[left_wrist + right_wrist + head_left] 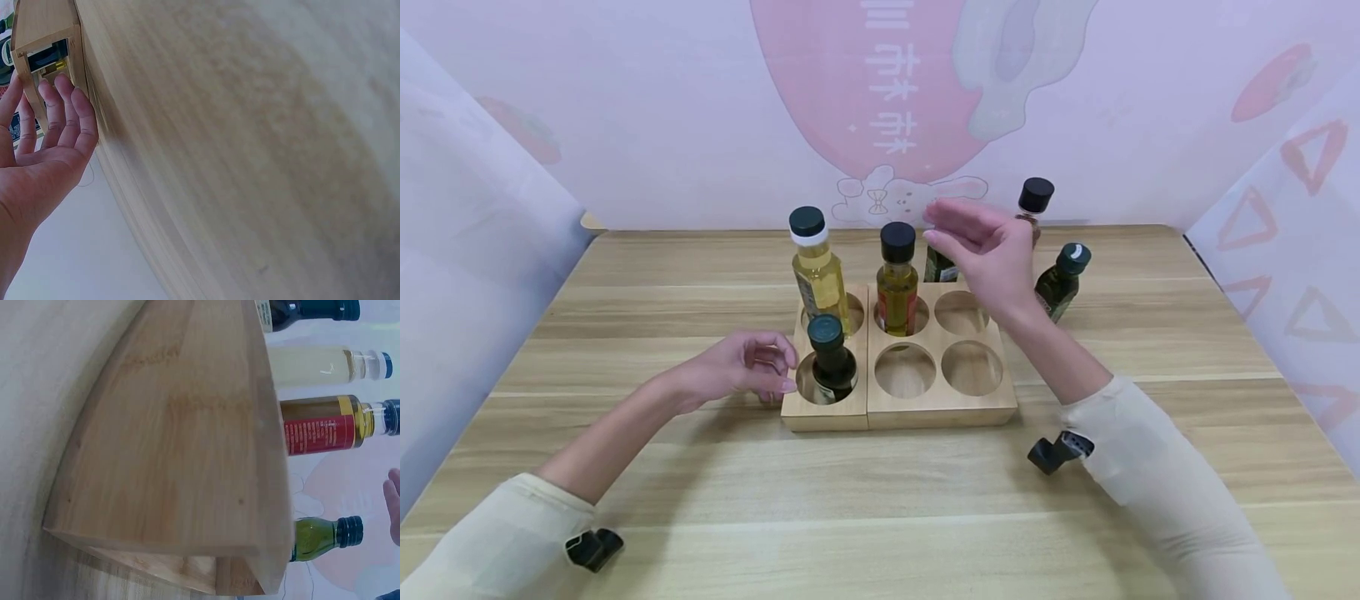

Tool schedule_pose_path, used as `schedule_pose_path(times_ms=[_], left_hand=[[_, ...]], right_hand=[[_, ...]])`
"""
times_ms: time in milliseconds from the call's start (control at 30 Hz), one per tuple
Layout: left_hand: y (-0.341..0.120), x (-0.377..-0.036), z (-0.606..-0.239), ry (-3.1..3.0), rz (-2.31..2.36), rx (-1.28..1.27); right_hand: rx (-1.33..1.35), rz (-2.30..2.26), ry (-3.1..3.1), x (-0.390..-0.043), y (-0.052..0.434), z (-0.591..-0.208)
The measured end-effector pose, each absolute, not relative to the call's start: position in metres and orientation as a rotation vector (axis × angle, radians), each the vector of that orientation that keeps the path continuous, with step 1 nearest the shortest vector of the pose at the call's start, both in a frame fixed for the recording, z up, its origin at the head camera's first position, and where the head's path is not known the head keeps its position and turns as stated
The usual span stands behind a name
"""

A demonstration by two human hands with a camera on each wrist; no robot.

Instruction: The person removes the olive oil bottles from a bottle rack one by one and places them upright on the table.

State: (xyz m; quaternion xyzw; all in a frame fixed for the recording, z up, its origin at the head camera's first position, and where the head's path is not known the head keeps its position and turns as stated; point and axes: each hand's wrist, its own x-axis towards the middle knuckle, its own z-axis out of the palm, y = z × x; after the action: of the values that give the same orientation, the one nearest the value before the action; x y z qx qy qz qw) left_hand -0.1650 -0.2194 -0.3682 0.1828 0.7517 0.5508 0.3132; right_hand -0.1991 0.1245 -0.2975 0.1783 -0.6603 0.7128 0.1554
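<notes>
Our right hand (988,250) hovers above the back right of the rack (940,408), fingers (951,215) loosely stretched toward the upper left of the frame and grasping nothing; just under and behind them stands a small green bottle (940,267), mostly hidden by the hand, upright, its long axis vertical, on the surface (880,517) just behind the rack; it lies below the fingertips, nearer this hand than the left. To the right of the wrist stand a dark bottle (1060,283), tilted a little, and behind it a black-capped bottle (1034,204), both outside the rack. Our left hand (748,371) rests at the rack's left edge; in the left wrist view its fingers (62,112) lie relaxed against the wood, holding nothing. In the rack stand three bottles: a pale yellow one (817,271) back left, a red-labelled one (897,283) back centre, a short dark one (832,360) front left; three holes stay open, the back right hole (961,312) closest beneath the right hand; the red-labelled bottle's cap rises just left of the fingers.
</notes>
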Motion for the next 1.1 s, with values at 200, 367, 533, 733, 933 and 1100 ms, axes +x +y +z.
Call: schedule_pose_path(times_ms=[200,367,533,733,933,1100], left_hand=[[-0.218,-0.164,-0.366,1.974,1.467,0.488],[-0.219,-0.164,-0.366,1.980,1.463,0.487],[-0.220,-0.165,-0.368,1.978,1.458,0.483],[-0.220,-0.165,-0.369,1.972,1.458,0.479],[-0.220,-0.165,-0.369,1.971,1.462,0.483],[-0.220,-0.165,-0.369,1.978,1.461,0.488]], right_hand=[[0.576,2.089,-2.076,-0.191,0.122,-0.298],[0.624,2.085,-2.191,-0.191,0.119,-0.302],[0.674,2.030,-2.276,-0.192,0.117,-0.306],[0.681,1.991,-2.299,-0.192,0.113,-0.305],[0.663,1.996,-2.260,-0.194,0.110,-0.305],[0.642,2.010,-2.220,-0.195,0.107,-0.305]])
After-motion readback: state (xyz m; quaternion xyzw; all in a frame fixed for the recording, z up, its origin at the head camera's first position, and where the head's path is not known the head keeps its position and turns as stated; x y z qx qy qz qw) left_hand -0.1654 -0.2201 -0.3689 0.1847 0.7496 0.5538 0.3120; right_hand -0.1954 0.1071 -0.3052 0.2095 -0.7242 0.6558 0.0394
